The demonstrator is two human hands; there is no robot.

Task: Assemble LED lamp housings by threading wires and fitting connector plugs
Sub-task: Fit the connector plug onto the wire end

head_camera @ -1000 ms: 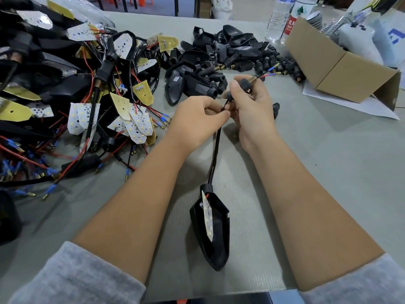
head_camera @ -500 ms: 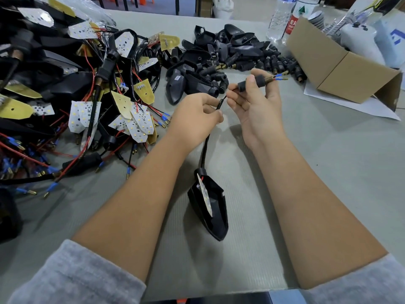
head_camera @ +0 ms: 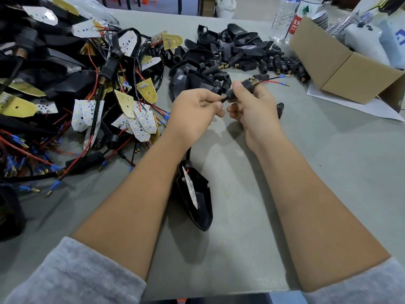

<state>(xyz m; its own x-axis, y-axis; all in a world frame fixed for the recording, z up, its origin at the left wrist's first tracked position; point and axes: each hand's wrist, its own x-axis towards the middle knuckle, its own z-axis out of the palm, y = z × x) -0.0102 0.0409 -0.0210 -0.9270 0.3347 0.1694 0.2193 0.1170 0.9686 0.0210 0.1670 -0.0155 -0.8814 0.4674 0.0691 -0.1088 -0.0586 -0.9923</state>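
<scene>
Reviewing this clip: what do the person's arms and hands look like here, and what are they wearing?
Two bare hands, left hand and right hand, with no gloves, rings or watch visible. Both forearms are bare, with soft grey fleece sleeves pushed up towards the elbows: left sleeve, right sleeve. No markings show on the fabric.

A single head-worn camera looks forward and steeply down over the person's forearms onto a grey table [head_camera: 328, 172]. Its wide-angle lens bends the edges (the cardboard box [head_camera: 341, 69] at upper right leans outward). The left hand [head_camera: 195, 113] and right hand [head_camera: 254, 106] sit near centre, close to the lens; chair legs show beyond the table's far edge.
</scene>
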